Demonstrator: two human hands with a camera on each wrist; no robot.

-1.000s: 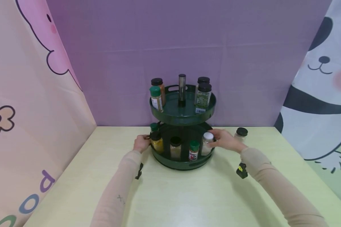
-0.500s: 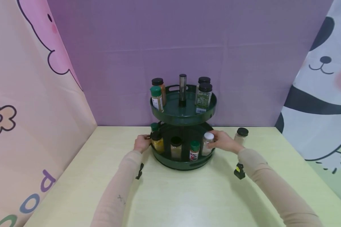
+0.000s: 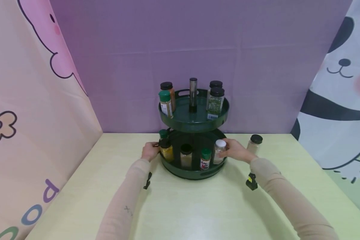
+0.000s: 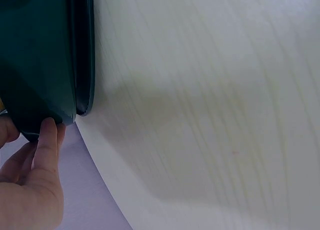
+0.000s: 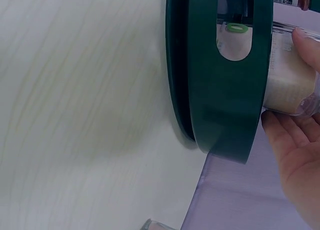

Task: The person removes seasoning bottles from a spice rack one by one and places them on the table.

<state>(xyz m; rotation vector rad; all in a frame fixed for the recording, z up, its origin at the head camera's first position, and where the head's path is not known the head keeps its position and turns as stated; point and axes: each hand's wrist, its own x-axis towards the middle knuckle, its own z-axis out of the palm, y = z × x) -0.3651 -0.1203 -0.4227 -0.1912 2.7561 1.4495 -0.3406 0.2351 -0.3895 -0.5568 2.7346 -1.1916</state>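
Note:
A dark green two-tier turntable [image 3: 195,126] stands at the table's back. In the head and left wrist views, my left hand [image 3: 150,151] holds the lower tray's rim [image 4: 55,90], the thumb on the inner side and fingers outside. My right hand [image 3: 236,149] grips a white-capped spice jar [image 3: 220,144] at the lower tray's right side. The right wrist view shows this clear jar with pale contents [image 5: 290,77] between thumb and fingers. Beside it on that tray are a small green-capped bottle [image 3: 205,161], a dark-capped jar [image 3: 186,158] and a yellow spice jar [image 3: 167,154].
On the upper tray stand an orange spice jar [image 3: 167,87], a green-capped bottle [image 3: 166,103], and two black-capped jars, one with green herbs [image 3: 215,104]. Another black-capped jar [image 3: 255,141] stands on the table [image 3: 180,206] behind my right wrist. A purple backdrop [image 3: 126,83] rises behind.
My right forearm has shifted slightly left, while the right hand stays on the white-capped jar at the tray's right side. My left hand keeps its hold on the rim.

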